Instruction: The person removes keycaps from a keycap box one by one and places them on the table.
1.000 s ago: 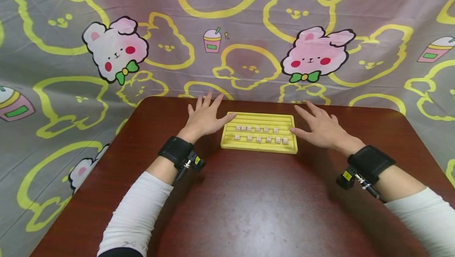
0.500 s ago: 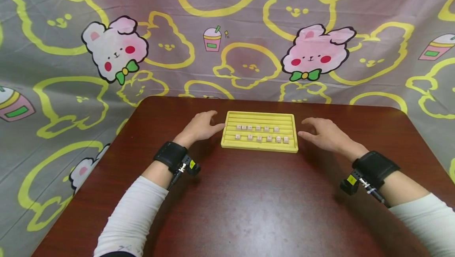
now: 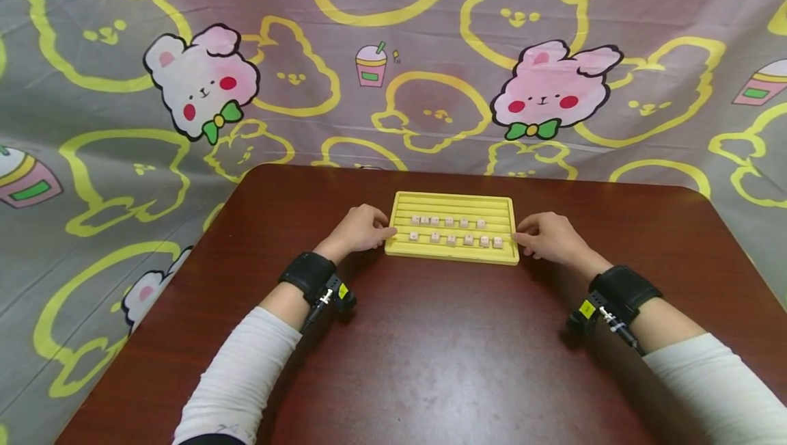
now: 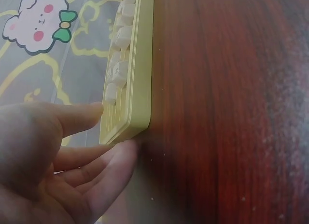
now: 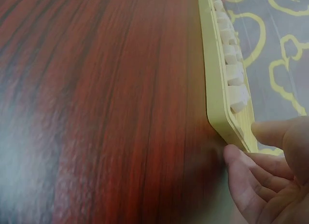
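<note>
Left hand (image 3: pixel 363 227) and right hand (image 3: pixel 551 236), fingers no longer spread but nearly closed, are pinching opposite ends of yellow tray (image 3: pixel 451 257) bearing pale cubes (image 3: pixel 449 222), reach apparently becoming hold.

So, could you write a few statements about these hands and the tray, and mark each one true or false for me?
1. The tray is yellow. True.
2. The small blocks form four rows. False: the small blocks form two rows.
3. The left hand and right hand are at opposite ends of the tray. True.
4. The right hand holds a block. False: it holds the tray's end.
5. A black band is on each wrist. True.
</note>
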